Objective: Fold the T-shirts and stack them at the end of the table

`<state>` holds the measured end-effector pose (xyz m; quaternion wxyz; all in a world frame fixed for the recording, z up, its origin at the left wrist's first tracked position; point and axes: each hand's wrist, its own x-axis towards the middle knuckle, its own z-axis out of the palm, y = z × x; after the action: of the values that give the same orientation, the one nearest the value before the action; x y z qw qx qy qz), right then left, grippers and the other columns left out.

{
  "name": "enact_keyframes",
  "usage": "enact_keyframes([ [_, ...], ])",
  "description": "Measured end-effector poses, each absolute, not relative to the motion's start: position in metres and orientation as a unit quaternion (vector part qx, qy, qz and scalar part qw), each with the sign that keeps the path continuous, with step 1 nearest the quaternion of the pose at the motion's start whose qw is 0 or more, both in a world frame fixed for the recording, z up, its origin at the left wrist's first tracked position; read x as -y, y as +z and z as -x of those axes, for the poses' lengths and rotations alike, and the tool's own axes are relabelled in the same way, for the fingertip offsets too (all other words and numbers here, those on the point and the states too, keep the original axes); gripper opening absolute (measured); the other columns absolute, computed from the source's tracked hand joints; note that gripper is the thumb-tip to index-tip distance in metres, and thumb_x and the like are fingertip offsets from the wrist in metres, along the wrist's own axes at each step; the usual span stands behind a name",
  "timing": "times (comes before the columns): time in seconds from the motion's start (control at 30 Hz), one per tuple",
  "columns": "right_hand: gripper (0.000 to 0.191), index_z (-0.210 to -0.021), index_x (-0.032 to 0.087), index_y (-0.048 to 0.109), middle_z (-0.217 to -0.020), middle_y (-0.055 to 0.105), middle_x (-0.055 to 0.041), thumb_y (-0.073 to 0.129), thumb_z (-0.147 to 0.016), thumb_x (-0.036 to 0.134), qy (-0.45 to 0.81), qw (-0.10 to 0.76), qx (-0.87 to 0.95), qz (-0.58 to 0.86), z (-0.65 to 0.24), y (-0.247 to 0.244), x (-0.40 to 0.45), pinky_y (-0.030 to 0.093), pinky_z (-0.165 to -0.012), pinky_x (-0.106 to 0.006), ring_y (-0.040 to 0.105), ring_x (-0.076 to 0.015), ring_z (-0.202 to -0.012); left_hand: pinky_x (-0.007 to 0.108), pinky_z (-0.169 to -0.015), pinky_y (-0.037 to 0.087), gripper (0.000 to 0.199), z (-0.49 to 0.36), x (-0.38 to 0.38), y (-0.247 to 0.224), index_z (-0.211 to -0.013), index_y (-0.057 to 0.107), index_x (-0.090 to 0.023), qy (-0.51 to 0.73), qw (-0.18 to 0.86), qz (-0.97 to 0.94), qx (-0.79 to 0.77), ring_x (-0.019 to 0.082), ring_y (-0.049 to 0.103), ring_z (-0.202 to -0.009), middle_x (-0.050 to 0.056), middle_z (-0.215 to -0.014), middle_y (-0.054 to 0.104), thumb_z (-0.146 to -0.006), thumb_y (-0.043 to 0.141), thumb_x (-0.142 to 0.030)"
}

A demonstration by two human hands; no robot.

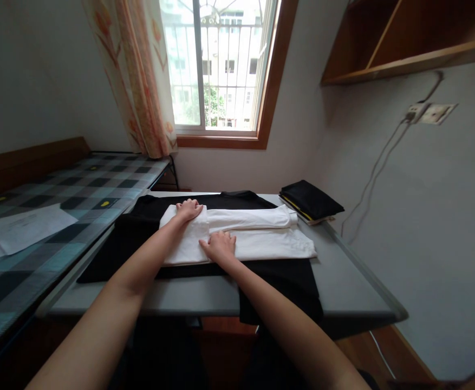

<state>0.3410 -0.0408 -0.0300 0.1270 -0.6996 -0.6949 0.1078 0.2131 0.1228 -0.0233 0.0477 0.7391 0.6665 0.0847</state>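
A white garment (261, 244) lies folded into a long strip, its left end doubled back over itself. My left hand (189, 209) presses down on the far edge of that doubled part, fingers stretched out. Nearer to me, my right hand (221, 245) rests on the cloth just right of the fold's edge, with the thumb spread to the left. Neither hand grips the fabric. Underneath, a black garment (127, 244) is spread over the table, and one black part hangs over the front edge.
The grey-white table (351, 292) stands below the window (225, 70). On its back right corner sits a folded black item (310, 199) on top of some books or papers. At left is a bed with a checked cover (58, 195) and paper sheets (30, 230). Cords (373, 179) hang along the right wall.
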Motion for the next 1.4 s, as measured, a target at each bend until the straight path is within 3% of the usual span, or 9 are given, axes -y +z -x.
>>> enact_keyframes([
  [0.3, 0.029, -0.088, 0.02, 0.07, -0.098, 0.072, -0.0097, 0.05, -0.089, 0.041, 0.187, 0.164, 0.69, 0.68, -0.342, -0.022, 0.041, 0.036, -0.088, -0.041, 0.061, -0.026, -0.101, 0.044, -0.095, 0.036, 0.038, -0.217, -0.121, -0.021, -0.113, 0.056, -0.021, 0.12, 0.073, -0.744, -0.653, 0.029, 0.064, -0.102, 0.012, -0.106, 0.071, -0.094, 0.038, -0.047],
  [0.53, 0.018, -0.085, 0.022, 0.068, -0.085, 0.073, -0.0015, 0.06, -0.084, 0.038, 0.277, 0.232, 0.648, 0.67, -0.357, -0.025, 0.038, 0.04, -0.075, -0.027, 0.065, -0.018, -0.088, 0.047, -0.094, 0.034, 0.035, -0.223, -0.123, -0.028, -0.11, 0.057, -0.02, 0.149, 0.06, -0.746, -0.646, 0.03, 0.062, -0.105, 0.011, -0.106, 0.07, -0.095, 0.037, -0.045],
  [0.8, 0.026, -0.096, 0.022, 0.066, -0.09, 0.072, -0.0045, 0.051, -0.09, 0.042, 0.142, 0.219, 0.684, 0.681, -0.4, -0.026, 0.041, 0.042, -0.072, -0.027, 0.066, -0.0192, -0.086, 0.044, -0.099, 0.03, 0.031, -0.232, -0.085, -0.027, -0.111, 0.062, -0.02, 0.21, -0.064, -0.782, -0.584, 0.028, 0.053, -0.114, 0.015, -0.124, 0.058, -0.095, 0.041, -0.034],
  [0.97, 0.025, -0.101, 0.02, 0.064, -0.093, 0.071, -0.006, 0.049, -0.09, 0.036, 0.094, 0.253, 0.598, 0.755, -0.492, -0.018, 0.02, 0.043, -0.073, -0.027, 0.065, -0.0203, -0.089, 0.042, -0.105, 0.027, 0.044, -0.238, -0.054, -0.04, -0.127, 0.057, -0.024, 0.183, -0.032, -0.84, -0.51, 0.026, 0.05, -0.122, 0.01, -0.132, 0.057, -0.097, 0.035, -0.047],
  [1.17, 0.036, -0.108, 0.014, 0.065, -0.108, 0.068, -0.0162, 0.053, -0.087, 0.041, 0.029, 0.243, 0.494, 0.834, -0.599, -0.024, 0.005, 0.045, -0.079, -0.028, 0.063, -0.024, -0.101, 0.041, -0.111, 0.025, 0.049, -0.235, -0.045, -0.046, -0.137, 0.05, -0.023, 0.174, -0.044, -0.835, -0.521, 0.024, 0.043, -0.132, 0.009, -0.142, 0.052, -0.098, 0.031, -0.046],
  [1.27, 0.042, -0.092, 0.011, 0.07, -0.099, 0.07, -0.0191, 0.055, -0.084, 0.05, 0.077, 0.2, 0.499, 0.84, -0.627, -0.029, 0.008, 0.046, -0.075, -0.029, 0.065, -0.0279, -0.097, 0.045, -0.114, 0.02, 0.05, -0.214, -0.046, -0.043, -0.14, 0.047, -0.025, 0.176, -0.08, -0.82, -0.538, 0.027, 0.034, -0.139, 0.008, -0.147, 0.045, -0.097, 0.032, -0.048],
  [1.4, 0.043, -0.072, 0.013, 0.069, -0.075, 0.069, -0.0127, 0.062, -0.078, 0.055, 0.133, 0.187, 0.51, 0.829, -0.642, -0.031, 0.018, 0.045, -0.062, -0.027, 0.066, -0.0244, -0.075, 0.051, -0.111, 0.023, 0.056, -0.173, -0.053, -0.046, -0.137, 0.052, -0.025, 0.113, -0.08, -0.793, -0.594, 0.035, 0.033, -0.139, 0.012, -0.148, 0.045, -0.096, 0.03, -0.054],
])
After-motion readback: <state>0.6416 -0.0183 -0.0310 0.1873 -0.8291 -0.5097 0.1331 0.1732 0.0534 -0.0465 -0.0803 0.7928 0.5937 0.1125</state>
